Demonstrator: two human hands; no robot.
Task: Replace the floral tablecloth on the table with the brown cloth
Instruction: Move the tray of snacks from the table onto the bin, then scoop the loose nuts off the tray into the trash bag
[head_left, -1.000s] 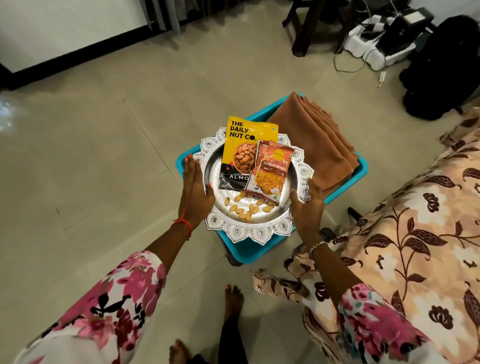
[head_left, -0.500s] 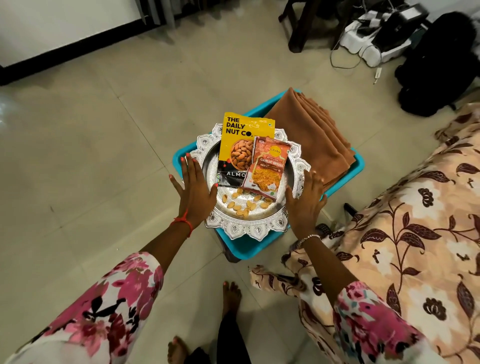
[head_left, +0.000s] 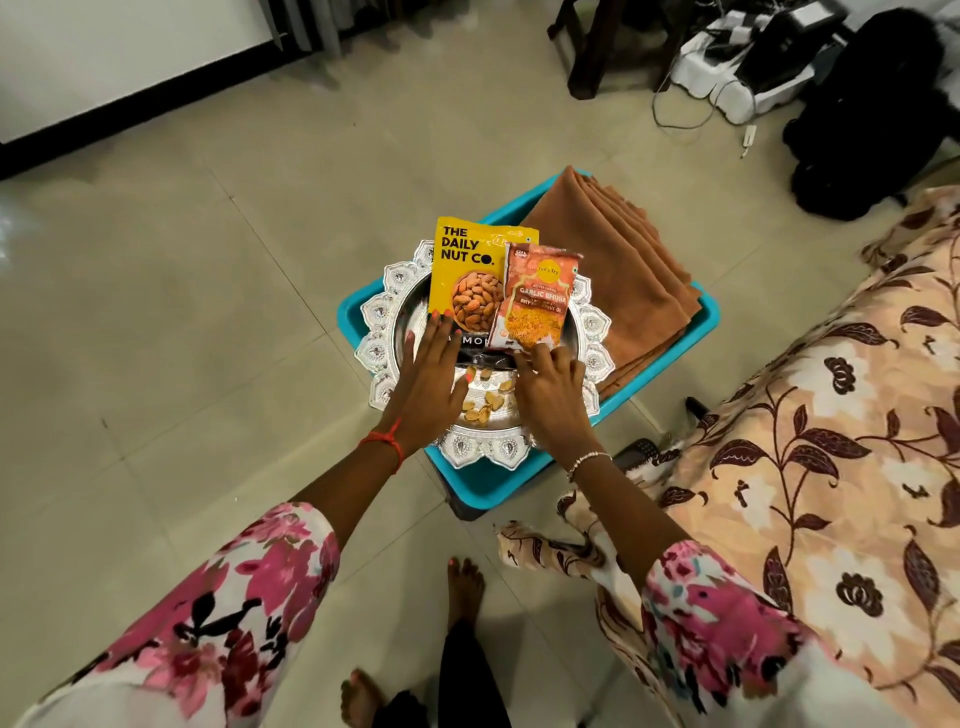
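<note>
Both hands are now brought inward from the rim of the silver plate (head_left: 385, 313), where they were placed half a second ago. The left hand (head_left: 431, 382) is laid flat, fingers straight and slightly spread, on the lower part of the yellow almond packet (head_left: 467, 260). The right hand (head_left: 551, 392) is set at the bottom edge of the orange garlic bhujia packet (head_left: 540, 293), with its fingers bent; whether the packet is pinched cannot be told. Loose almonds (head_left: 485, 405) are seen on the plate between the two hands. The plate is seated on a blue tub (head_left: 707, 318). The brown cloth (head_left: 623, 270) is kept folded in that tub, just beside the plate and apart from both hands. The floral tablecloth (head_left: 831, 415) is spread over the table at the right, one corner hanging near the right forearm.
</note>
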